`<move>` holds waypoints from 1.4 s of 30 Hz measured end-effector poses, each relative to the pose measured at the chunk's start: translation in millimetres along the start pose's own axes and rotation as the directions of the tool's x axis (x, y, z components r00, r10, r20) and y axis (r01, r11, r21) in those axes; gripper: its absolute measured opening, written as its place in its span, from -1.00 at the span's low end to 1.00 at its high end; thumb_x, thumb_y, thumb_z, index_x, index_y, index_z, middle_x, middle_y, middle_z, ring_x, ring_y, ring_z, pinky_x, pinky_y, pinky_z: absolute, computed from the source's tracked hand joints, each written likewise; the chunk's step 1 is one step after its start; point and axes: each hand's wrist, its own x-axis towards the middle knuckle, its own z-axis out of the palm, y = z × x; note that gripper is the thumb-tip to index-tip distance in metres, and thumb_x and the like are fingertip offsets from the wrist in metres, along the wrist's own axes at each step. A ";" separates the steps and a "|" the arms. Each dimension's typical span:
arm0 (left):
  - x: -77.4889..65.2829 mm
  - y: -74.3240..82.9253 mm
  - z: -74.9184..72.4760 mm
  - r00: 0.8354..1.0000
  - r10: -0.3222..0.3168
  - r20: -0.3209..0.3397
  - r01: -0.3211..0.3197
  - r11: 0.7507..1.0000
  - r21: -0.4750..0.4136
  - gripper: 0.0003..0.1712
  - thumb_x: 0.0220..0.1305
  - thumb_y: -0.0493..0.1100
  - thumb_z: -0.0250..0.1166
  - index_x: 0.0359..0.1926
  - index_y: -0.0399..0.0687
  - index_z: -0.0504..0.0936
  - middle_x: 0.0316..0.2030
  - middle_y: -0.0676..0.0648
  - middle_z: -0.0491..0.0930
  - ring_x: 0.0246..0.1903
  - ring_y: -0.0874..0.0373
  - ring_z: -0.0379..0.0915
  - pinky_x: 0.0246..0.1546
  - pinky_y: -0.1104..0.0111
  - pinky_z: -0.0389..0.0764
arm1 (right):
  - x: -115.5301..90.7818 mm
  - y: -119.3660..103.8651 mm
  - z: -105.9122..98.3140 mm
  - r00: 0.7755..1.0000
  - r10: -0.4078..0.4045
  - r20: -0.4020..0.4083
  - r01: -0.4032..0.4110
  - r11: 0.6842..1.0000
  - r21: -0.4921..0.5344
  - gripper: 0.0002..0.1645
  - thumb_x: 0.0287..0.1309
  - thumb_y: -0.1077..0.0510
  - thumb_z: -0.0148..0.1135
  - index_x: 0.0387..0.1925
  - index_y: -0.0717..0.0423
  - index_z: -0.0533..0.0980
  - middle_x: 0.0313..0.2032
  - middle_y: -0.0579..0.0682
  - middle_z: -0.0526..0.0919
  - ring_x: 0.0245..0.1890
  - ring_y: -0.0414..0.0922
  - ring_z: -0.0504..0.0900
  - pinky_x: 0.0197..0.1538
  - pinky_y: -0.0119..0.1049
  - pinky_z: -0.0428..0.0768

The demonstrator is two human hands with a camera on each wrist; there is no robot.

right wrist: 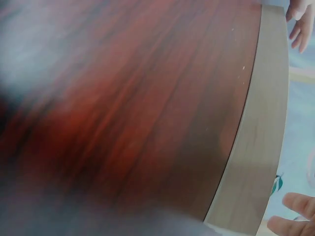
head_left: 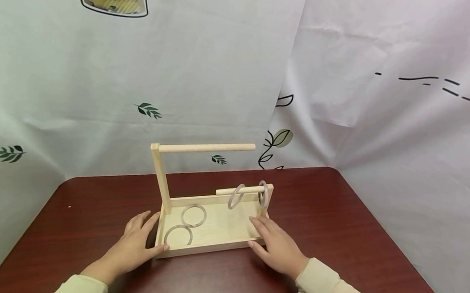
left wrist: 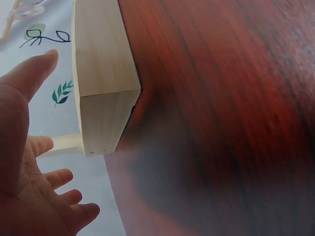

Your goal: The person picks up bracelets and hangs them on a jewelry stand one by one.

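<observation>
On the table lies a pale wooden tray (head_left: pixel 211 248) with two posts, each bearing a horizontal rod. Two clear bangles hang on the short low rod (head_left: pixel 222 192) at the right: one bangle (head_left: pixel 230 201) midway, another bangle (head_left: pixel 267 194) by the post. Two more bangles, a rear bangle (head_left: pixel 205 214) and a front bangle (head_left: pixel 177 226), lie flat in the tray's left part. My left hand (head_left: pixel 129 249) is at the tray's left end, fingers spread, thumb at the front corner. My right hand (head_left: pixel 279 249) reaches over the front right corner, fingers extended.
The tall left post (head_left: pixel 161 180) carries a long bare rod (head_left: pixel 206 147) above the tray. A dark red table (head_left: pixel 328 231) extends around it. A white printed cloth (head_left: pixel 221 74) hangs behind the table.
</observation>
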 end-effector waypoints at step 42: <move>-2.2 -18.2 4.4 0.986 -0.036 0.164 0.030 0.999 0.038 -0.06 0.23 0.39 0.14 0.46 -0.01 0.17 0.30 -0.46 0.16 0.27 -0.55 0.01 0.02 -0.39 0.20 | 68.6 -71.3 5.3 0.976 -0.179 0.126 0.183 0.983 -0.020 -0.25 0.33 -0.22 0.05 0.42 0.00 0.23 0.30 0.09 0.37 0.32 -0.03 0.34 0.31 -0.16 0.33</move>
